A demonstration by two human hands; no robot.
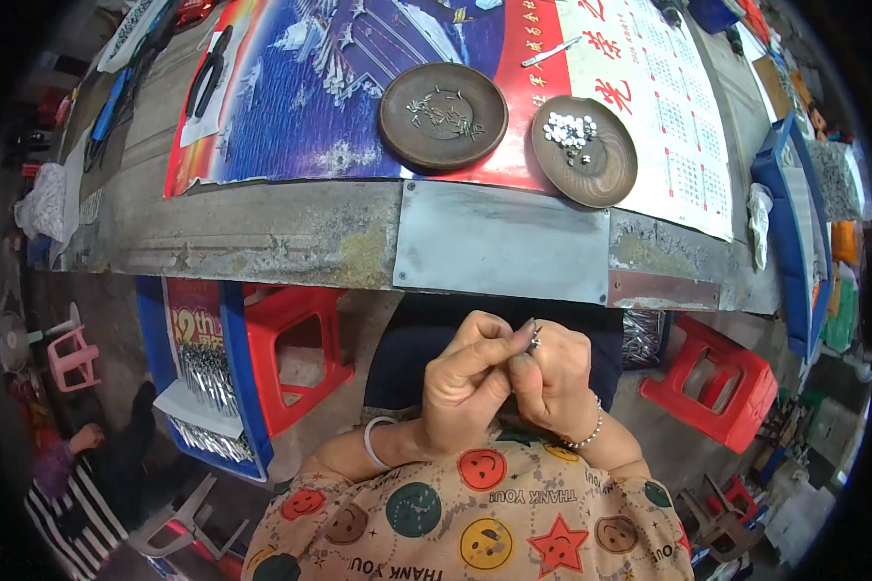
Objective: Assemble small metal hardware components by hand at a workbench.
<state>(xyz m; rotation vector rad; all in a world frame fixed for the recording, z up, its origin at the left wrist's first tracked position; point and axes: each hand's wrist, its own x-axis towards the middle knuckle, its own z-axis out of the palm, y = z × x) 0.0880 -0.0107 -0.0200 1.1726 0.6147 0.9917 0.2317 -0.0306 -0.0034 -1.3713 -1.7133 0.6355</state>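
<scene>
My left hand [465,382] and my right hand [558,382] meet in front of my chest, just off the table's near edge. Both are closed, thumbs and forefingers pinched together around a small silvery metal piece [536,342]; its exact kind is too small to make out. Ahead on the table, a round brown dish [390,136] holds many thin metal pins [444,114]. To its right, a second brown dish [606,184] carries a cluster of small white bead-like parts [570,128] with a few darker ones beside them.
A grey metal plate [499,237] covers the table's front edge. Black-handled pliers [207,73] and a slim silvery tool [550,51] lie on the poster [291,126]. Below left stands a blue crate [237,378] with metal rods; red stools [295,353] flank me on both sides.
</scene>
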